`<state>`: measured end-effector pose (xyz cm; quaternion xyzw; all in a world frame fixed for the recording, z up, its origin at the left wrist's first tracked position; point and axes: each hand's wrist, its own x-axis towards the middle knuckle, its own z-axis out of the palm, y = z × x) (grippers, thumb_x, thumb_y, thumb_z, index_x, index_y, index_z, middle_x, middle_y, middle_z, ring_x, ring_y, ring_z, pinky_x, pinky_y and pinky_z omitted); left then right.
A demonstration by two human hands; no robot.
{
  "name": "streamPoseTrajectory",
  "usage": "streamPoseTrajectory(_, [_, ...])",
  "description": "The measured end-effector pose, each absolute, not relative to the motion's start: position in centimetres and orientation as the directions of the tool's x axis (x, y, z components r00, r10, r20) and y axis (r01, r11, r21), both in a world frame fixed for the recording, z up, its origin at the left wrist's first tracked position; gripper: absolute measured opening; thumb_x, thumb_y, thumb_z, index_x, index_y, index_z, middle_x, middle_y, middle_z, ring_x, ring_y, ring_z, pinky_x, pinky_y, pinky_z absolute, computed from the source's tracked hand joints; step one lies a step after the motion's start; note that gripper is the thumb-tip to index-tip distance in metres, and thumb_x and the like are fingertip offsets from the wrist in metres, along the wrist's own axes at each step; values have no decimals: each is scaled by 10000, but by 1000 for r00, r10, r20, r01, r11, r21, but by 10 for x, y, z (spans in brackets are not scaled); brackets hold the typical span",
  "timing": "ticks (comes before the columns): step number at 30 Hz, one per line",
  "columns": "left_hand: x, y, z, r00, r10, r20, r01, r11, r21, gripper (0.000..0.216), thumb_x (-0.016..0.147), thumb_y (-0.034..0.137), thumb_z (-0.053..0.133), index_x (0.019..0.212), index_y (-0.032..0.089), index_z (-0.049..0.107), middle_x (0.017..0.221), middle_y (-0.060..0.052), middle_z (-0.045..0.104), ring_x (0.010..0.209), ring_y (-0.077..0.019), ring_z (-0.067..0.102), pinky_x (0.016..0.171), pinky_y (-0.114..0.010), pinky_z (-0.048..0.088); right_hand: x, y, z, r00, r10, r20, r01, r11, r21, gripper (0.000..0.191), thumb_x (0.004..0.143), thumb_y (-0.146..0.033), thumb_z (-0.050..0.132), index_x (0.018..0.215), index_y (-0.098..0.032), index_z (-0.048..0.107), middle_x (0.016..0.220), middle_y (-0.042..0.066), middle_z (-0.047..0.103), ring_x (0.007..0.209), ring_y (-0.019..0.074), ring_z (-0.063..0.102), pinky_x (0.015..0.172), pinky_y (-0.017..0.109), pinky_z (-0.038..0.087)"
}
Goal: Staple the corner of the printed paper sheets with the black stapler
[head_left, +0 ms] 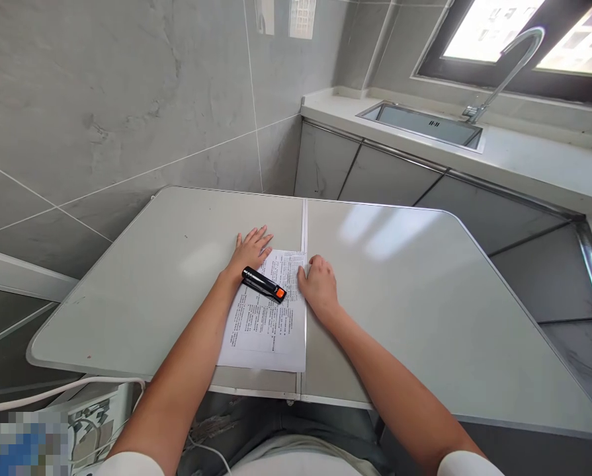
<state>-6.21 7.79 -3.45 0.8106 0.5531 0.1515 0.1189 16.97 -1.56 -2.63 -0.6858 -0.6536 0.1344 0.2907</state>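
Observation:
A printed sheet of paper (268, 324) lies on the grey folding table (405, 277), along its middle seam. A black stapler with an orange end (263, 283) rests across the upper part of the sheet. My left hand (250, 251) lies flat with fingers spread at the paper's top left corner, just behind the stapler. My right hand (319, 284) sits on the paper's right edge near the top, its fingers curled down against the sheet and table. Neither hand holds the stapler.
A tiled wall (127, 99) stands behind the table. To the back right is a counter with a steel sink (424, 124) and a curved tap (511, 66) under a window. White cables (77, 387) and a box lie at the lower left.

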Motion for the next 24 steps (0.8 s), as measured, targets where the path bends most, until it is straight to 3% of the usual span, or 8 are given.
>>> streamPoseTrajectory(3, [-63, 76, -32, 384, 897, 219, 820, -440, 367, 300, 1018, 369, 544, 1250, 327, 730, 1625, -37, 463, 1501, -343, 383, 1228, -662, 221, 164, -26, -24, 63, 982, 178, 855, 39, -517, 87, 944, -304, 552, 932, -223, 524, 969, 133, 608, 951, 308, 534, 831, 416, 424])
streamPoseTrajectory(5, [-63, 74, -29, 418, 873, 251, 789, -486, 376, 204, 988, 318, 595, 1087, 291, 771, 1476, -60, 603, 1376, -324, 502, 1175, -586, 328, 162, -30, -23, 25, 986, 167, 859, 64, -507, 83, 938, -297, 560, 940, -221, 524, 987, 135, 592, 953, 311, 527, 828, 420, 426])
streamPoseTrajectory(8, [-62, 72, -25, 429, 874, 228, 768, -486, 416, 148, 982, 269, 588, 999, 247, 734, 1220, -85, 704, 1153, -288, 596, 1035, -494, 424, 160, -33, -22, 11, 987, 159, 849, 74, -523, 73, 936, -283, 547, 967, -218, 532, 1015, 123, 579, 969, 301, 527, 849, 420, 431])
streamPoseTrajectory(12, [-63, 70, -21, 405, 899, 166, 769, -434, 469, 149, 1010, 243, 515, 960, 226, 654, 1025, -68, 704, 998, -261, 600, 939, -444, 424, 160, -31, -24, 51, 979, 199, 785, 84, -614, 162, 947, -315, 529, 1074, -215, 514, 1064, 100, 598, 997, 277, 552, 872, 398, 437])
streamPoseTrajectory(17, [-67, 68, -21, 359, 910, 208, 767, -415, 489, 129, 1007, 272, 533, 980, 229, 652, 1046, -67, 689, 1031, -265, 593, 968, -454, 417, 161, -29, -24, -1, 987, 163, 708, 116, -697, 269, 1001, -314, 409, 1240, -207, 471, 919, 39, 634, 758, 227, 571, 705, 324, 396])
streamPoseTrajectory(20, [-67, 68, -22, 266, 912, 313, 782, -394, 482, 83, 979, 283, 596, 1010, 254, 668, 1174, -80, 640, 1123, -275, 586, 1001, -466, 435, 159, -31, -20, -71, 986, 154, 745, 155, -649, 233, 973, -220, 389, 1154, -214, 535, 855, 39, 638, 742, 231, 568, 679, 316, 363])
streamPoseTrajectory(24, [-69, 67, -22, 98, 901, 423, 779, -334, 531, 82, 1005, 287, 565, 1015, 282, 647, 1185, -79, 595, 1143, -249, 580, 1025, -453, 471, 151, -40, -14, -117, 972, 204, 712, 225, -665, 195, 939, -162, 419, 1018, -228, 584, 947, 55, 644, 764, 209, 576, 696, 307, 387])
